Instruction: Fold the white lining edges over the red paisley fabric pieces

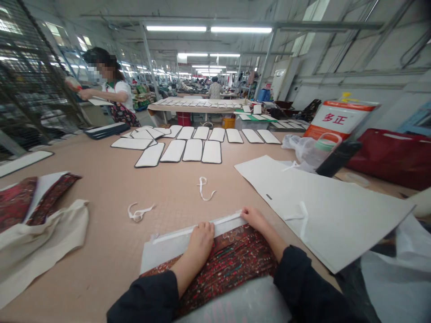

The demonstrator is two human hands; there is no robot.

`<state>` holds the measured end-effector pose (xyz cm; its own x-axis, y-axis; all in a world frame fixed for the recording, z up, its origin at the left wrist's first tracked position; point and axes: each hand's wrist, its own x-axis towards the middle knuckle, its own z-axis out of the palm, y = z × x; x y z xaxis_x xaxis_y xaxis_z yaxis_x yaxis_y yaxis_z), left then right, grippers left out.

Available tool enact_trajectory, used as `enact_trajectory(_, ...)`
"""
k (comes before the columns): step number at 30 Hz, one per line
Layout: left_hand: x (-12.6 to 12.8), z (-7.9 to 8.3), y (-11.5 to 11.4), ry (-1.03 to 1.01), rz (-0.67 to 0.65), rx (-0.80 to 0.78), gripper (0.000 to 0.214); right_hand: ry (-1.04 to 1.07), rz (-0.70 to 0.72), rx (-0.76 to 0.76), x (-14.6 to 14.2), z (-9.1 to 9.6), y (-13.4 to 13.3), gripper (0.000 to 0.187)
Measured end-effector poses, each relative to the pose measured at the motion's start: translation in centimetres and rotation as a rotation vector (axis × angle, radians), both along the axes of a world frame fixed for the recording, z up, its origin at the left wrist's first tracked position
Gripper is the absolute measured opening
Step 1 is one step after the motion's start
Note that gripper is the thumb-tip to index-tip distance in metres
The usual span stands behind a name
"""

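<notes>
In front of me on the table lies a clear plastic bag (164, 244) with dark red patterned fabric (242, 255) inside. A white strip (225, 219) runs along the bag's far edge. My left hand (202, 240) is closed over this edge near its middle, fingers bent and pressed together. At the edge's right end, my right hand (254, 218) pinches the corner between thumb and fingers. Two loose white strips, one curled (137, 213) and one looped (204, 188), lie beyond the bag.
Several white panels with dark borders (192, 150) lie across the table's far side. To the left are red patterned fabric (16, 197) and beige cloth (50, 242). A large white board (323, 197) and an orange-white container (332, 119) are right. A co-worker (114, 92) stands far left.
</notes>
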<state>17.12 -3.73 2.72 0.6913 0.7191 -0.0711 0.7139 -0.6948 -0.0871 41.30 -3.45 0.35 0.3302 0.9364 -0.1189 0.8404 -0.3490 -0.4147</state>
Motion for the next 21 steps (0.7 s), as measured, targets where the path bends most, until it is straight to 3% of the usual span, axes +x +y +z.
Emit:
enact_trajectory(14, 0.0, 0.0, 0.0, 0.001, -0.007, 0.012, 0.030, -0.123, 0.057, -0.142, 0.0, 1.0, 1.0, 0.017)
enact_trajectory(21, -0.3, 0.0, -0.1, -0.014, 0.001, 0.000, 0.028, -0.099, 0.134, -0.228, 0.8, 2.7, 1.7, 0.010)
